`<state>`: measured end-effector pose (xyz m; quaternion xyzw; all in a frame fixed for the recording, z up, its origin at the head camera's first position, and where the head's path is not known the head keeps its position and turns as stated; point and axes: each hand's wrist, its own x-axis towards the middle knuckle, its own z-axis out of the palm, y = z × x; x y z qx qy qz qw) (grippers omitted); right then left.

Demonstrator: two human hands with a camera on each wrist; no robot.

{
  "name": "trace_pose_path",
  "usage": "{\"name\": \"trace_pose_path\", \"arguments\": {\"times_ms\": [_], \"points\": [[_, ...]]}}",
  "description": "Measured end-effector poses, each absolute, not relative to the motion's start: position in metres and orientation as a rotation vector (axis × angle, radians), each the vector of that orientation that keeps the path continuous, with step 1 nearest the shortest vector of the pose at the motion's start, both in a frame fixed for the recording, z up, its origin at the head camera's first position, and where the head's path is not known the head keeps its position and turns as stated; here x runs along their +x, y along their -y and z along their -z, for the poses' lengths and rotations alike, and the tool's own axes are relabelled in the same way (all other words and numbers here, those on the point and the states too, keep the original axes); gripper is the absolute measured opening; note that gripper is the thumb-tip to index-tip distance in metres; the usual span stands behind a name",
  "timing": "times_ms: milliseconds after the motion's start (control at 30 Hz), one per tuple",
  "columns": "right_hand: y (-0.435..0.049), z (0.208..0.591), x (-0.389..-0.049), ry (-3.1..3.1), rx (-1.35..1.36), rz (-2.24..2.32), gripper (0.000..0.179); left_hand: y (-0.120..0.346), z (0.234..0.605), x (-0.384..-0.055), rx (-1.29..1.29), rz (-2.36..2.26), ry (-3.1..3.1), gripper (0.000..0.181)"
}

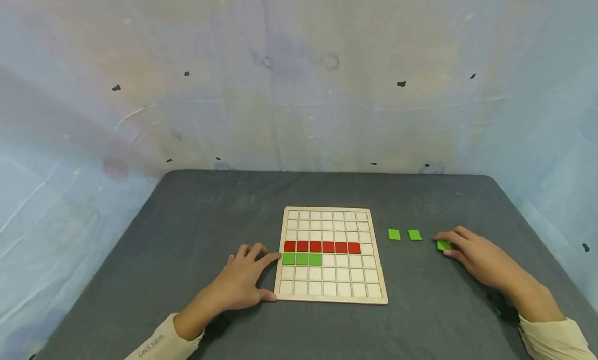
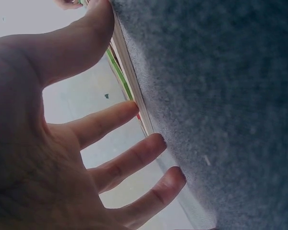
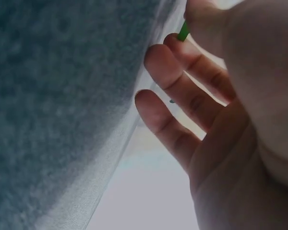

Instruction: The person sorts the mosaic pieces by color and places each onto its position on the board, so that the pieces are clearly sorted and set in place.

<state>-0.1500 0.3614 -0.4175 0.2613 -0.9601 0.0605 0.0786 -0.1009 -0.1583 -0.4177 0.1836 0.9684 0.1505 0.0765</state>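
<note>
A wooden grid board (image 1: 334,300) lies on the dark table, with several red square tiles (image 1: 315,246) in one row and three green square tiles (image 1: 301,259) in the row below, starting from the left. My left hand (image 1: 238,285) touches the board's left edge with thumb and index fingertip, its fingers spread. To the right of the board, my right hand (image 1: 488,261) pinches a green square tile (image 1: 442,245) between thumb and index finger; in the right wrist view only a sliver of this tile (image 3: 183,32) shows. Two loose green tiles (image 1: 414,235) lie between board and right hand.
The table (image 1: 210,209) has a dark grey cloth surface and rounded far corners. A pale patterned curtain (image 1: 299,90) with small dark marks hangs behind it and at both sides. Something small and dark (image 1: 496,304) shows under the right forearm.
</note>
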Motion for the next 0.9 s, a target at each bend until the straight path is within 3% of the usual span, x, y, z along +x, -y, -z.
{"name": "trace_pose_path", "arguments": {"times_ms": [900], "points": [[-0.335, 0.412, -0.145, 2.866, 0.842, -0.205, 0.035, 0.156, 0.419, -0.101, 0.551, -0.423, -2.941, 0.084]]}}
